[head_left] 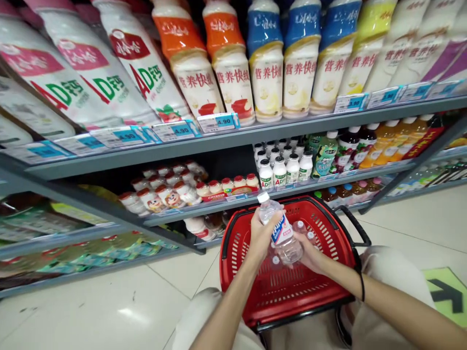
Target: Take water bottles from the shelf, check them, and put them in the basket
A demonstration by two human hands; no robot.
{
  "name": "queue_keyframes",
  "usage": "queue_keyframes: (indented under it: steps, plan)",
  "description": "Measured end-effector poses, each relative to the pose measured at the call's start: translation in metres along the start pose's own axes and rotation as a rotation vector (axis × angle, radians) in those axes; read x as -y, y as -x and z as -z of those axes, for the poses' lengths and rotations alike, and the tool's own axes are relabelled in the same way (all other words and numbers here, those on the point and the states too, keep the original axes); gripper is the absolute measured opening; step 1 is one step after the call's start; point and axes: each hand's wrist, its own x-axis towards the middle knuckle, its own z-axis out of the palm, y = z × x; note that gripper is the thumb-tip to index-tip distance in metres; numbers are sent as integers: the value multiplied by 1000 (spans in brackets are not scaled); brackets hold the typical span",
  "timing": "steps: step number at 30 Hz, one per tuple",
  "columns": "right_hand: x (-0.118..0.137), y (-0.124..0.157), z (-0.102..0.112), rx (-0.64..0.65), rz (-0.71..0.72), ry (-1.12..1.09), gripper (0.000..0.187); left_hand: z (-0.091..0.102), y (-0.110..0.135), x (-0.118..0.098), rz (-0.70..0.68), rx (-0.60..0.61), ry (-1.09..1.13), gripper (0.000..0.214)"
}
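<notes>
Both hands are on a clear plastic bottle (285, 243) with a white cap and a blue, white and pink label. It is tilted, its cap toward the shelf, above a red shopping basket (251, 299). My left hand (260, 233) wraps round its upper half, thumb across the label. Near its base, my right hand (308, 253) grips the lower right side; some of those fingers are hidden behind the bottle. Inside the basket lie several more clear bottles (276, 261), partly covered by the held bottle and my hands.
A store shelf (219, 141) rises ahead with large drink bottles (268, 82) on top. Small white bottles (279, 172) and red-capped ones (241, 183) stand on the level below. The basket's black handle (359, 231) sticks out right. A green floor sign (447, 294) lies at right.
</notes>
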Motion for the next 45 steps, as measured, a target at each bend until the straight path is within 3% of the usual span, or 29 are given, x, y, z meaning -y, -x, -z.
queue_keyframes:
  steps: [9, 14, 45]
  plan:
    - [-3, 8, -9, 54, -35, 51, 63, 10, 14, 0, 29, -11, -13, 59]
    - [-7, 11, -4, 37, -46, 44, 66, 5, 16, -3, 23, 56, -72, 58]
    - [-7, 12, -1, 18, -104, 6, 74, 2, 16, 1, 60, 13, -66, 60]
